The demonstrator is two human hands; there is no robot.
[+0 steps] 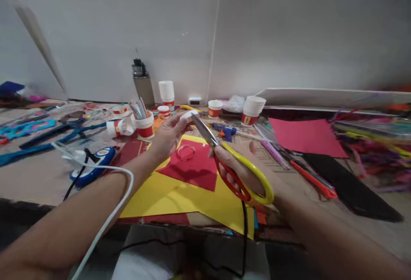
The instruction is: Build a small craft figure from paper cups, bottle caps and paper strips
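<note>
My right hand [237,168] grips a pair of scissors [205,131] with one yellow and one red handle, its blades pointing up and away to the left. Between the fingers of my left hand [170,136] is a small white piece [189,115], perhaps paper, pinched close to the blade tips. I cannot tell whether the blades touch it. Below both hands lies a red sheet [195,171] on top of yellow sheets [160,198]. On the red sheet rests a clear roll of tape [186,153].
A blue and white device [96,166] with a white cable [126,190] sits at left. White-and-red paper cups [253,111] stand at the back, one holding tools [143,126]. At right are a pink sheet [306,136], a black piece [349,186] and a red cutter [313,179].
</note>
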